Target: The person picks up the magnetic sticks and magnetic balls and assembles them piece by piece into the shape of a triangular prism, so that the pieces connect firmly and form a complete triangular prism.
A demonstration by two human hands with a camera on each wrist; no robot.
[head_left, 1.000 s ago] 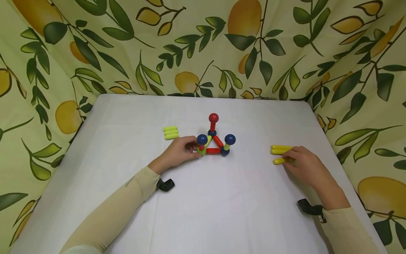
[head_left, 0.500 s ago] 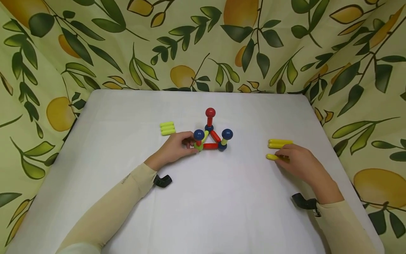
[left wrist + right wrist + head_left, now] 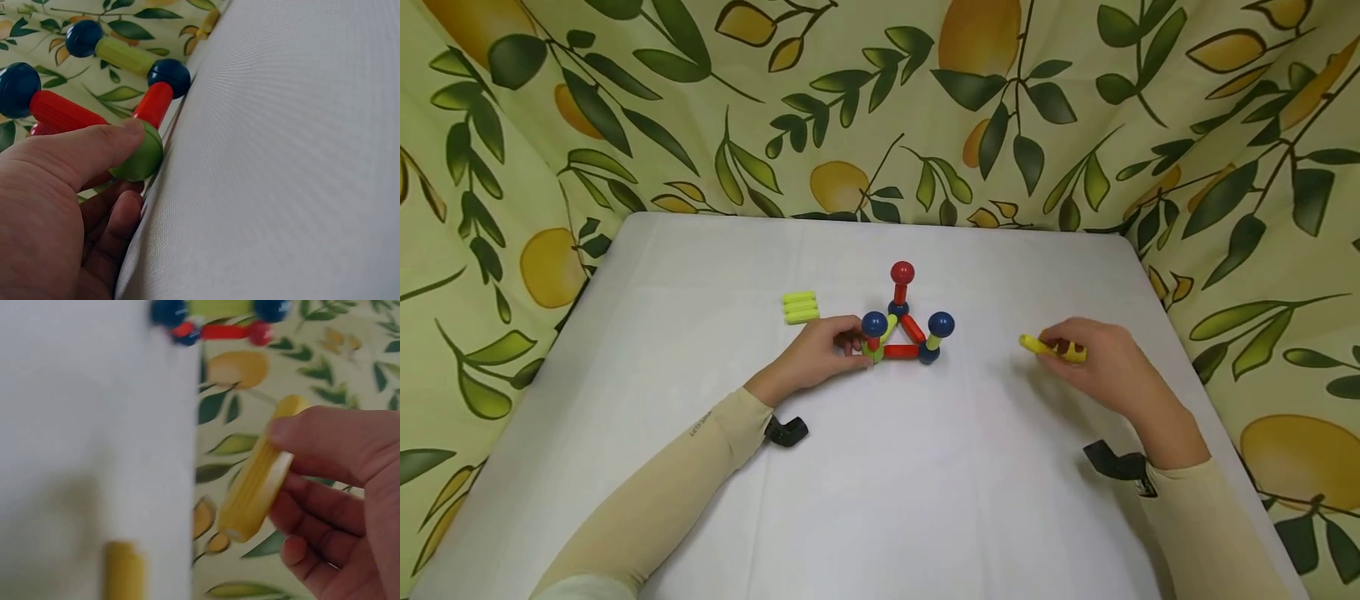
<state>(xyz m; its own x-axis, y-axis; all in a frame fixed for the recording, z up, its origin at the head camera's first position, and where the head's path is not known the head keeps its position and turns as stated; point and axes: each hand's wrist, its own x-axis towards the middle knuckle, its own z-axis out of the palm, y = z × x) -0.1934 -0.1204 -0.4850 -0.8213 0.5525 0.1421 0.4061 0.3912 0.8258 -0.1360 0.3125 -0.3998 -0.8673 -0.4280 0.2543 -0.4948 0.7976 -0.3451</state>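
A ball-and-stick construction toy stands mid-table, its triangular base made of red sticks (image 3: 901, 352) and a lime stick. Three uprights rise from it, topped by two blue balls (image 3: 941, 324) and a red ball (image 3: 902, 272). My left hand (image 3: 820, 354) pinches the green ball (image 3: 142, 155) at the base's near left corner, thumb on top. Off to the right, my right hand (image 3: 1101, 362) holds a yellow stick (image 3: 259, 478) between thumb and fingers, raised above the table. In the right wrist view, another yellow stick (image 3: 125, 572) lies on the table.
Three lime sticks (image 3: 801, 307) lie side by side left of the toy. The white-covered table (image 3: 880, 500) ends at a fruit-patterned curtain (image 3: 842, 92) behind and on both sides. Black wrist cameras (image 3: 787, 432) hang under both wrists.
My right hand has lifted the yellow stick off the table and moved slightly away from me, now covering the other yellow sticks in the head view. My left hand stays on the green ball.
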